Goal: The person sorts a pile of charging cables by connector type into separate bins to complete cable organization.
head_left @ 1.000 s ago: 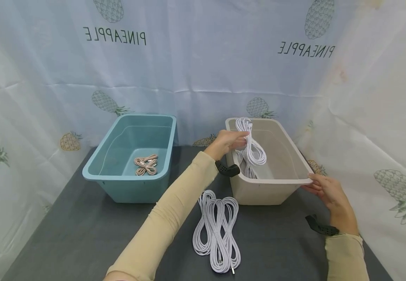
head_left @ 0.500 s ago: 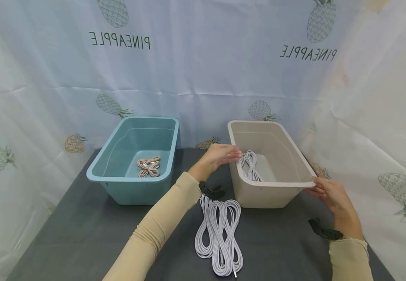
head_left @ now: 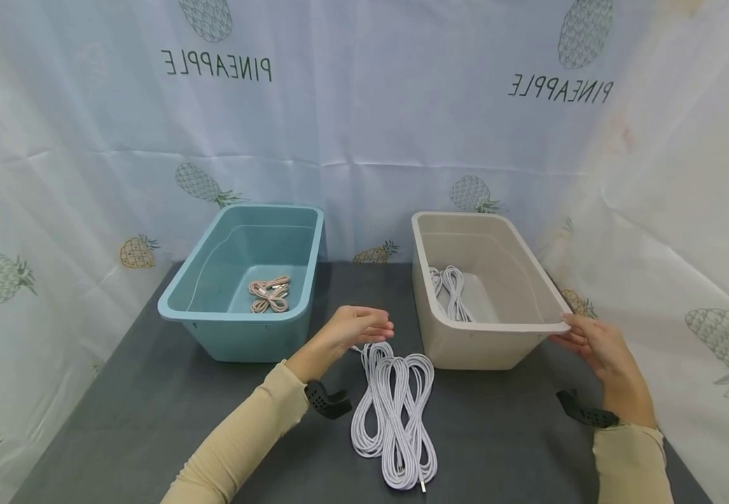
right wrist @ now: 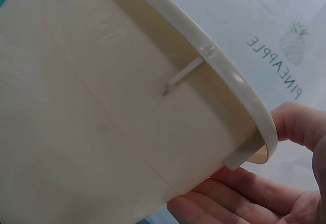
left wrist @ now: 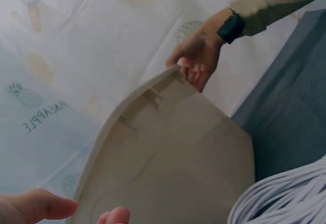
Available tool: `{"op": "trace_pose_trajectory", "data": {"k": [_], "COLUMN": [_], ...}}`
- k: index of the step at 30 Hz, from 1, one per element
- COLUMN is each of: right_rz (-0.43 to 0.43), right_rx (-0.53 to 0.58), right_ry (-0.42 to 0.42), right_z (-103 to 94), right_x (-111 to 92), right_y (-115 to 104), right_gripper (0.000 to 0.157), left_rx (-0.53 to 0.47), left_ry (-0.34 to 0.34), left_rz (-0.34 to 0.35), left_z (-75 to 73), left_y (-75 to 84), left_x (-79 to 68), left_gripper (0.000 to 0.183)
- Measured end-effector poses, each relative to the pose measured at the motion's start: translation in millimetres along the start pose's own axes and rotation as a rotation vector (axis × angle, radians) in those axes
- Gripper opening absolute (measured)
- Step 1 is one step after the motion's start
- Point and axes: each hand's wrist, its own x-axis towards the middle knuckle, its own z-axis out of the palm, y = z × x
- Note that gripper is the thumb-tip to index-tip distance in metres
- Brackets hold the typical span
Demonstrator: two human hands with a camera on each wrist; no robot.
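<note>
My left hand (head_left: 356, 326) hovers over the far end of the coiled white cables (head_left: 396, 420) on the dark table, holding nothing; thumb and fingers stand apart in the left wrist view. With thumb above and fingers below, my right hand (head_left: 597, 346) grips the near right corner of the beige bin (head_left: 471, 350). Inside that bin, along its left side, lie bundled white cables (head_left: 455, 294). In the right wrist view the thumb (right wrist: 300, 124) rests at the rim while the fingers lie under it against the wall.
A blue bin (head_left: 244, 343) stands at the left with pinkish-beige cables (head_left: 269, 294) inside. Behind both bins hangs a pineapple-print curtain (head_left: 364, 126). The dark table (head_left: 118, 427) extends in front of the bins.
My left hand let a white cable bundle down into the beige bin, then came back left and nearer, to above the coiled cables. My right hand stayed on the bin's corner.
</note>
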Motion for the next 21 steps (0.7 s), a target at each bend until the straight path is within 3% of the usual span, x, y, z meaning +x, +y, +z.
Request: {"op": "trace_pose_trajectory", "data": {"k": [6, 15, 21], "right_rz": [0.007, 0.017, 0.017], "right_rx": [-0.009, 0.0, 0.006], "right_ry": [0.006, 0.02, 0.029], "right_z": [1.3, 2.3, 3.1], "right_x": [1, 0, 0], "right_y": [-1, -2, -3], "right_gripper": [0.027, 0.027, 0.025], "left_rx": [0.043, 0.071, 0.065], "left_ry": [-0.032, -0.052, -0.048], "left_rz": [-0.012, -0.016, -0.063], "left_z": [-15.6, -26.5, -30.9], "left_y": [-25.7, -56.6, -72.4], "left_x": [-11.3, -19.9, -24.4], "left_gripper": [0.037, 0.04, 0.036]}}
